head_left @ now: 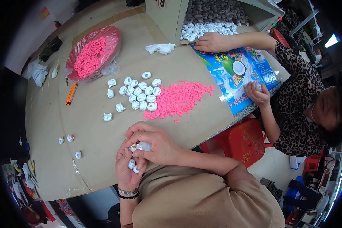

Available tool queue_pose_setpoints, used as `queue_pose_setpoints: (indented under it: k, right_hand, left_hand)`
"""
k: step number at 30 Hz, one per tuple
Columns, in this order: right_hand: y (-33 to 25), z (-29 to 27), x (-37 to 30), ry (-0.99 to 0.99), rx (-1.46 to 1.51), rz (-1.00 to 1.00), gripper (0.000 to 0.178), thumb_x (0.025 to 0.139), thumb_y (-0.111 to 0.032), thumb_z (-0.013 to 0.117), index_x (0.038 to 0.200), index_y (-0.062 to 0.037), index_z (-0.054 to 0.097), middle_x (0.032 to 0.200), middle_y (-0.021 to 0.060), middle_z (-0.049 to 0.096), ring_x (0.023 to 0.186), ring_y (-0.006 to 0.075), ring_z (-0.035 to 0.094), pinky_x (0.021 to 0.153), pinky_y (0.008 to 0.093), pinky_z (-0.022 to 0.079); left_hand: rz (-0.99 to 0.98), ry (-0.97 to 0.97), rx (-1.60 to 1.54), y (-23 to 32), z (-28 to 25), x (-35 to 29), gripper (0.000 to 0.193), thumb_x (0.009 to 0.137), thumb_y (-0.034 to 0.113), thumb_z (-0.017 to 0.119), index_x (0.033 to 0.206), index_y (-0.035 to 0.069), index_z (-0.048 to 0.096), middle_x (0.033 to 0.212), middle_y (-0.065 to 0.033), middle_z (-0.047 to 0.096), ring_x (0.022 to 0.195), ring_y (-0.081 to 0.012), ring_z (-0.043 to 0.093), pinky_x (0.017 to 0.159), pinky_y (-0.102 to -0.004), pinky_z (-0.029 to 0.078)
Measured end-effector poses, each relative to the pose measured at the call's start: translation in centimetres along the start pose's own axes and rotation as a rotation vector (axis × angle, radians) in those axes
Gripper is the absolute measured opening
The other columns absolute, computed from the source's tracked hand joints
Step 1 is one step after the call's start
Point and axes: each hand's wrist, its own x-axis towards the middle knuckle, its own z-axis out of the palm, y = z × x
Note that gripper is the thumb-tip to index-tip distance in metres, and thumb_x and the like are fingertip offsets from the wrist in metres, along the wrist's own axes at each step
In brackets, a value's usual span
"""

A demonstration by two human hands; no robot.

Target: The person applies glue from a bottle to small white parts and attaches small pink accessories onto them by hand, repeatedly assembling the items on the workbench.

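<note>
Pinching white cap (143, 146), fingers (140, 133) curled closed

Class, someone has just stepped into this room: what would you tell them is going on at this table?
A person sits at a cardboard-covered table, both hands close together. The right hand pinches a small white piece; the left hand cups more white pieces. Ahead lie a cluster of white pieces and a pile of pink pieces, with a bag of pink pieces farther off. Across the table, a co-worker handles white pieces too.

Two pink piece heaps (178, 99), one orange lighter (71, 94), one red stool (241, 140), one white rag (160, 48).
</note>
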Motion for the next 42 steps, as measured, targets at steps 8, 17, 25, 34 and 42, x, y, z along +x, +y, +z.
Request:
queue_pose_setpoints:
  k: [8,17,25,34,42]
  right_hand:
    - [0.09,-0.05,0.22,-0.005,0.003,0.007,0.028,0.073,0.001,0.067,0.098,-0.0089,0.068,0.111,0.0079,0.056,0.099,0.0213,0.058,0.083,0.032,0.048]
    - [-0.09,0.14,0.29,-0.007,-0.007,0.004,0.028,0.072,0.0,0.067,0.098,-0.0091,0.068,0.109,0.0078,0.056,0.099,0.0218,0.058,0.084,0.0322,0.048]
    - [0.09,0.23,0.3,0.003,0.008,-0.008,0.026,0.072,-0.001,0.067,0.097,-0.0087,0.068,0.109,0.0081,0.056,0.097,0.0223,0.058,0.084,0.0328,0.047]
    - [0.13,0.18,0.16,0.004,0.014,0.001,0.025,0.073,-0.001,0.067,0.097,-0.0081,0.068,0.108,0.0086,0.056,0.097,0.0218,0.058,0.083,0.0326,0.047]
    - [0.37,0.21,0.15,-0.001,0.013,-0.018,0.024,0.074,-0.002,0.067,0.097,-0.008,0.068,0.108,0.0087,0.056,0.097,0.0218,0.058,0.083,0.0324,0.047]
  left_hand:
    - [0.016,0.019,0.005,0.07,0.24,0.06,0.038,0.096,0.026,0.05,0.121,-0.003,0.046,0.086,-0.0104,0.057,0.049,-0.0133,0.051,0.036,-0.0213,0.038]
    - [0.033,0.032,0.009,-0.19,-0.15,-0.04,0.045,0.096,0.028,0.05,0.127,-0.004,0.044,0.079,-0.0094,0.058,0.049,-0.0129,0.052,0.035,-0.0213,0.038]
    - [0.036,0.014,0.018,-0.05,-0.01,-0.01,0.044,0.097,0.028,0.049,0.126,-0.005,0.045,0.077,-0.0095,0.058,0.048,-0.0128,0.052,0.035,-0.0219,0.038]
    - [0.049,-0.003,0.013,-0.29,-0.26,0.11,0.043,0.097,0.026,0.049,0.126,-0.005,0.044,0.075,-0.0092,0.058,0.046,-0.013,0.051,0.034,-0.0222,0.038]
    - [0.05,0.02,0.03,-0.33,-0.13,0.07,0.043,0.096,0.026,0.049,0.125,-0.005,0.043,0.07,-0.008,0.057,0.046,-0.0128,0.05,0.035,-0.0222,0.038]
